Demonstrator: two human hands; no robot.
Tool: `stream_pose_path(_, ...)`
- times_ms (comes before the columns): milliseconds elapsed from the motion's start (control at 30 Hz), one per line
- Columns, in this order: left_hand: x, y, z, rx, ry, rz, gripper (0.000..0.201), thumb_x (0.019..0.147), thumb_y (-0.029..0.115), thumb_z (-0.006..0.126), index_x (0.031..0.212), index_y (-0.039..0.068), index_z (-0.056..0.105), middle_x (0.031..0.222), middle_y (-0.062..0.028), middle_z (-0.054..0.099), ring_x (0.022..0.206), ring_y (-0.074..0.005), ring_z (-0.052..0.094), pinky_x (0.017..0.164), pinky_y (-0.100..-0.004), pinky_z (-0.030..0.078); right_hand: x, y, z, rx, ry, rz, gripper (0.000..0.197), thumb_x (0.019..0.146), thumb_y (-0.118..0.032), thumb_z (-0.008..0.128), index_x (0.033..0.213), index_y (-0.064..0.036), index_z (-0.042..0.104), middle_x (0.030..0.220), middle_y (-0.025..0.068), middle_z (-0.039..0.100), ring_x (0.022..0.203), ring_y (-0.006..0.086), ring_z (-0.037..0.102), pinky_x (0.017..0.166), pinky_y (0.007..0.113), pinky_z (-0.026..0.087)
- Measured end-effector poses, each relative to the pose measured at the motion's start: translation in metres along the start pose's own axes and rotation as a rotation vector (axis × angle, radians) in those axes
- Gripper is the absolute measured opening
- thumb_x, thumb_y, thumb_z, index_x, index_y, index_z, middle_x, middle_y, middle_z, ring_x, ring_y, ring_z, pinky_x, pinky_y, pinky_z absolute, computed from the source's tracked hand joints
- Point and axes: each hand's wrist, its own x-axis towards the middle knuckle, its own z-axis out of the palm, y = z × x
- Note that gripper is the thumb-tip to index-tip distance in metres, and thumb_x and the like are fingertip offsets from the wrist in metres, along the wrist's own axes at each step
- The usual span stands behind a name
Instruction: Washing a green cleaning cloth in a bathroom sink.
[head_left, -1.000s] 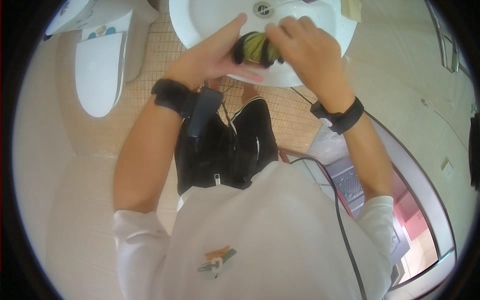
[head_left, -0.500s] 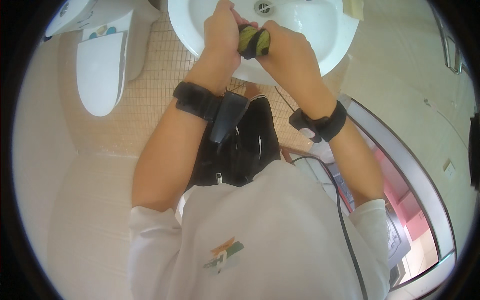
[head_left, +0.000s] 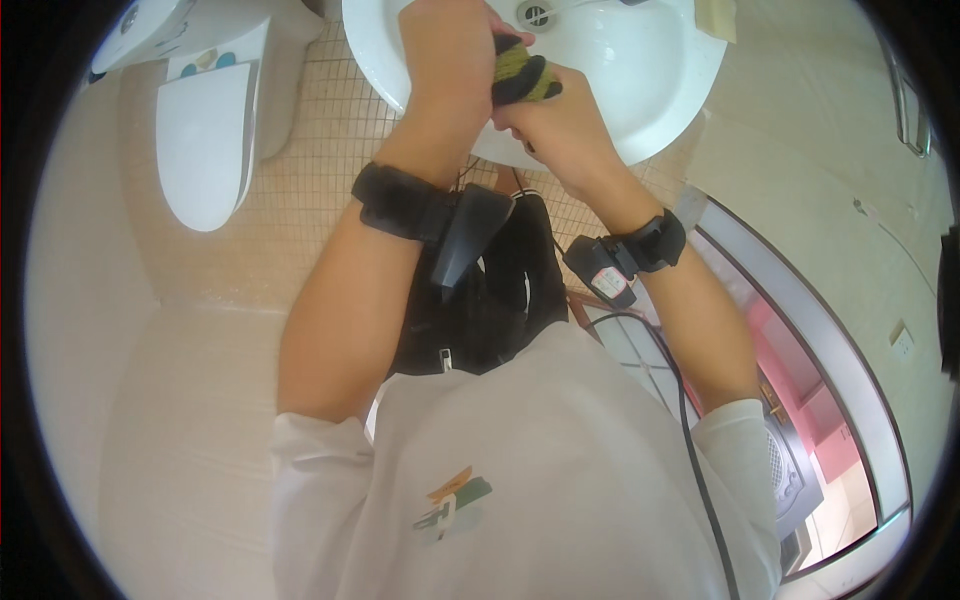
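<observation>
A bunched green-and-black striped cloth [head_left: 519,76] is squeezed between my two hands over the near part of the white washbasin [head_left: 684,100]. My left hand [head_left: 452,62] is closed round its left end, back of the hand toward me. On the other end, my right hand [head_left: 562,118] grips with curled fingers. The cloth looks twisted, and much of it is hidden inside the hands. A round metal drain [head_left: 537,16] shows in the basin just beyond them.
To the left stands a white toilet [head_left: 205,145] with its lid down, on a tan tiled floor [head_left: 335,125]. A black cable [head_left: 685,420] runs down beside my right arm. At the right are a framed doorway [head_left: 800,285] and a wall socket [head_left: 902,343].
My right hand has turned over and shifted slightly down and right on the cloth, its wrist rolling with it. My left hand has moved slightly right. The cloth stays held between both.
</observation>
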Motion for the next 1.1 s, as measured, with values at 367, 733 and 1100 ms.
stream_pose_path(367,-0.017,0.048,0.019,0.212,-0.114,0.081,0.039,0.092,0.024,0.056,0.059,0.002,0.053,0.055,-0.0023,0.048,0.049,-0.0119,0.049,0.052,-0.0279,0.045,-0.006,0.008,0.017,0.803,-0.248,0.140,0.004,0.077,0.003,0.063,0.078,0.0003,0.060,0.064,0.0040,0.053,0.053,0.0092,0.046,0.046,0.024,0.031)
stream_pose_path(733,0.004,0.023,-0.022,0.453,-0.342,0.339,0.027,0.094,0.023,0.057,0.085,-0.001,0.065,0.075,-0.0086,0.061,0.072,-0.0200,0.060,0.070,-0.0336,0.049,0.011,0.006,0.005,0.200,-0.008,-0.067,0.017,0.084,-0.006,0.074,0.098,0.0005,0.067,0.084,0.0039,0.068,0.078,0.0101,0.063,0.072,0.027,0.051)
stream_pose_path(1100,0.026,0.042,-0.087,1.077,-0.266,0.153,0.033,0.095,0.028,0.064,0.114,0.001,0.066,0.079,-0.0058,0.070,0.087,-0.0157,0.065,0.085,-0.0323,0.051,-0.028,0.039,-0.090,-0.231,-0.001,0.148,0.033,0.078,-0.008,0.078,0.109,0.0017,0.068,0.095,0.0055,0.072,0.084,0.0115,0.066,0.079,0.028,0.053)
